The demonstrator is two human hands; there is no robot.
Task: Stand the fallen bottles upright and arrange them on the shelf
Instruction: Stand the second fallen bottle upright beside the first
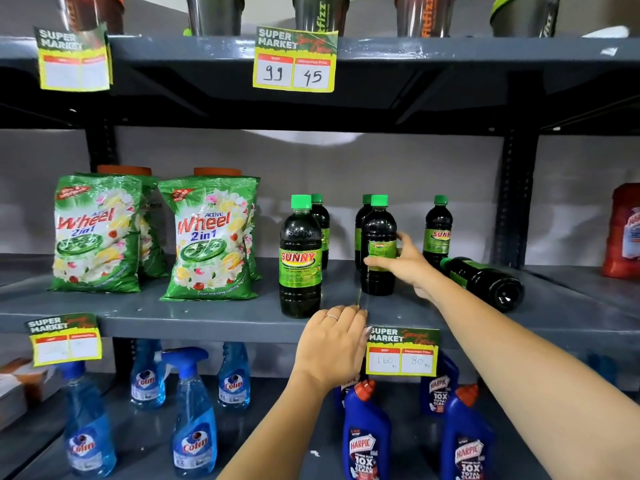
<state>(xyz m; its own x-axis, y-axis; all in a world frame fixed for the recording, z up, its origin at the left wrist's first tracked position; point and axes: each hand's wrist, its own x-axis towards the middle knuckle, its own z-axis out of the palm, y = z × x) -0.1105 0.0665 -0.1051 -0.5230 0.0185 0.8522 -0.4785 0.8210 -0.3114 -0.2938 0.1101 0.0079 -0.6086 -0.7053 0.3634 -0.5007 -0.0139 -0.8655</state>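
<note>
Several dark bottles with green caps and green Sunny labels stand on the middle grey shelf (pixel 207 313). One upright bottle (pixel 300 258) is at the front left of the group. My right hand (pixel 405 261) wraps around the label of a second upright bottle (pixel 378 275) near the shelf's middle. Two more stand behind these, partly hidden, and another upright bottle (pixel 438 233) stands at the back right. One bottle (pixel 485 282) lies on its side to the right of my right forearm, base toward me. My left hand (pixel 332 344) rests on the shelf's front edge, fingers curled over it.
Two green Wheel detergent bags (pixel 211 237) stand at the shelf's left. A red container (pixel 623 233) is at the far right. Blue Colin spray bottles (pixel 194 420) and Harpic bottles (pixel 367 438) fill the shelf below. Price tags (pixel 401 351) hang from the shelf edges.
</note>
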